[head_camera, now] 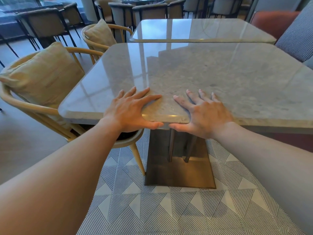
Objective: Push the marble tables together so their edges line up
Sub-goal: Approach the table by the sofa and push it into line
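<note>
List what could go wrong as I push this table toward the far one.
The left hand and right hand press close together at mid-edge of the near table, so it may pivot and meet skewed.
The far table lies very close; marble edges could knock and chip.
The wooden chair sits tucked by the pedestal and could snag.

There are two marble tables, the near table [211,78] and the far table [203,29]. Two hands, the left hand [130,109] and the right hand [205,112], lie at the near table's front edge. There are two pale wooden chairs, the near wooden chair [130,140] and the far wooden chair [118,28]. Two tan cushions show, the near cushion [42,73] and the far cushion [100,34]. One metal pedestal [177,167] is visible. The dark chairs [45,22] overlap too much to count.
</note>
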`<state>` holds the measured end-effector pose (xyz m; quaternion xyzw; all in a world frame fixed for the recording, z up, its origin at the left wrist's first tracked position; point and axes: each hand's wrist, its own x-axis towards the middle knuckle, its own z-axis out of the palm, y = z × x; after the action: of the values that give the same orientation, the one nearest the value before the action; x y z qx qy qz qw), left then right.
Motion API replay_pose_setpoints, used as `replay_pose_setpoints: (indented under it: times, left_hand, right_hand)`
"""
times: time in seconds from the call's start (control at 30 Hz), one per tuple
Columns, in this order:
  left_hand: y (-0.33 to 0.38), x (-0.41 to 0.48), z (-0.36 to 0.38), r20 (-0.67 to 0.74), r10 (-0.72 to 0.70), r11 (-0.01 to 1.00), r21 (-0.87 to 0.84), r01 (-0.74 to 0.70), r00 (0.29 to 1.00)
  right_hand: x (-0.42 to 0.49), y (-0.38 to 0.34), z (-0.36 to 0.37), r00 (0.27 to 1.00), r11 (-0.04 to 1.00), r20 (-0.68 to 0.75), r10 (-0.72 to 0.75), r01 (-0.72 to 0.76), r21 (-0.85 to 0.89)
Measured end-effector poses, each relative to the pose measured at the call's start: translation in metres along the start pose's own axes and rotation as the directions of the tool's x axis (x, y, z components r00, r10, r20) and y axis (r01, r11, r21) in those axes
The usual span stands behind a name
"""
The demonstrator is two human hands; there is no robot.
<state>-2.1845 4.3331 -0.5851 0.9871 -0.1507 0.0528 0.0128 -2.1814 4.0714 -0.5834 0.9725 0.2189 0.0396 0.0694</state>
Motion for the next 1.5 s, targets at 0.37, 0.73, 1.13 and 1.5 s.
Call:
replay_pose_setpoints:
  times: [0.37,0.73,1.13,1.5]
  left_hand:
    - [-0.019,0.01,0.0,-0.011,0.03,1.0,-0.011,-0.03,1.0]
    - [-0.031,0.016,0.001,0.005,0.047,0.999,-0.028,-0.047,0.999]
    - [0.001,0.021,-0.005,0.113,0.045,0.999,-0.029,-0.042,0.993]
    - [0.212,0.117,0.015,0.148,0.315,0.949,-0.026,-0.315,0.937]
  right_hand:
    - [0.016,-0.008,0.003,1.0,1.0,-0.014,0.015,-0.015,-0.016]
    - [0.026,-0.012,0.007,0.999,0.999,-0.018,0.038,-0.038,-0.024]
    - [-0.018,0.055,0.003,0.986,0.98,0.097,0.137,-0.149,0.13]
    - [-0.08,0.2,0.023,0.98,0.986,0.118,0.159,-0.163,0.028]
